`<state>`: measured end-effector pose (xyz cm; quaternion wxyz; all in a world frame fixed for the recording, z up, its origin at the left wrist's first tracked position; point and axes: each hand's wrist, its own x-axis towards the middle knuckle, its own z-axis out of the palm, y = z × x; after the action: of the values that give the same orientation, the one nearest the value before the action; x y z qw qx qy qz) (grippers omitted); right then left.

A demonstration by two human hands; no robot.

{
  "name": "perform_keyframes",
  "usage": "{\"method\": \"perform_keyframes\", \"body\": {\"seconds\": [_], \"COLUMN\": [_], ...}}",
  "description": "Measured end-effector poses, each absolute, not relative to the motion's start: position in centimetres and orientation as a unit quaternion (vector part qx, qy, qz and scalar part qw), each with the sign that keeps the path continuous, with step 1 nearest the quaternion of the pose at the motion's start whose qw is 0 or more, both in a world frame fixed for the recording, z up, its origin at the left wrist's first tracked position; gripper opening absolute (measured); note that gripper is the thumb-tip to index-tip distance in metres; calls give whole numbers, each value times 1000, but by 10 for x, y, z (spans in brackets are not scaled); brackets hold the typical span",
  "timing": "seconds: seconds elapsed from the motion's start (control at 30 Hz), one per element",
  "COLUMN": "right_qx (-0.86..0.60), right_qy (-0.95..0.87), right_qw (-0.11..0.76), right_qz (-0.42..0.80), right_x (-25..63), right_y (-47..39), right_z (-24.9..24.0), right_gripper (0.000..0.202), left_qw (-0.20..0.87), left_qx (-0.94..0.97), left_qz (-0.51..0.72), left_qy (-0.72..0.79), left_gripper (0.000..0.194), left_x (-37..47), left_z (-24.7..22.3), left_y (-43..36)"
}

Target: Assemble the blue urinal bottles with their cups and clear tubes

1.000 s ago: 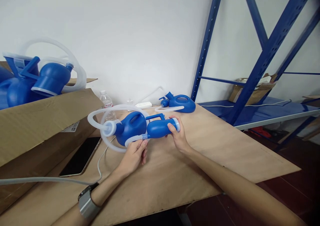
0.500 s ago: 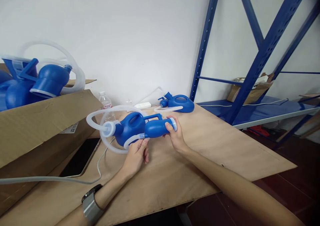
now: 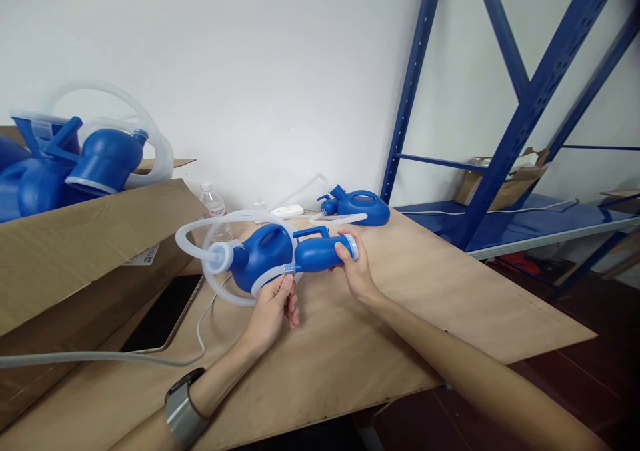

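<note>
My right hand (image 3: 356,268) is closed round the far end of a blue urinal funnel (image 3: 320,254), near its white rim. At the funnel's narrow end, a translucent hose (image 3: 270,275) joins it, and my left hand (image 3: 274,304) pinches the hose just by that joint. Behind my left hand a blue urinal bottle (image 3: 265,258) with a loop handle rests on the table, its white cap (image 3: 219,258) facing left. The hose loops from the cap around the bottle.
On the left stands a cardboard box (image 3: 100,244) full of blue bottles, with a black phone (image 3: 163,312) beside it. A water bottle (image 3: 213,201), power strip (image 3: 287,211) and second blue bottle (image 3: 363,208) are near the wall. Blue shelving (image 3: 500,131) rises at right.
The funnel and hose end have shifted slightly right with my right hand. Both hands keep the same hold, and the view has moved a little.
</note>
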<state>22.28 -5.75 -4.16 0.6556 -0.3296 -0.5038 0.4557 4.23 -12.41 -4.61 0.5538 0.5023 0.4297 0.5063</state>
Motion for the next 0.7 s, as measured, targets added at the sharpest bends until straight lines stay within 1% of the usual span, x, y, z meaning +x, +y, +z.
{"method": "perform_keyframes", "body": {"seconds": [0.17,0.37,0.47,0.57,0.7], "right_qx": [-340,-348,-350,-354,-363], "right_qy": [-500,-493,-489,-475,-449], "right_qw": [651,641,636,623,608], "right_qz": [459,475,484,510,545], "right_x": [221,220,220,218,215], "right_y": [-62,-61,-59,-58,-56], "right_z": [-39,-38,-40,-44,-49], "right_gripper": [50,51,51,50,51], "left_qw": [528,464,450,455,495], "left_qx": [530,570,579,577,555], "left_qz": [496,483,476,477,483], "left_qy": [441,476,484,482,462], "left_gripper": [64,60,60,60,60], "left_x": [38,33,32,33,33], "left_z": [-48,-55,-55,-53,-53], "left_y": [-123,-121,-120,-120,-119]}}
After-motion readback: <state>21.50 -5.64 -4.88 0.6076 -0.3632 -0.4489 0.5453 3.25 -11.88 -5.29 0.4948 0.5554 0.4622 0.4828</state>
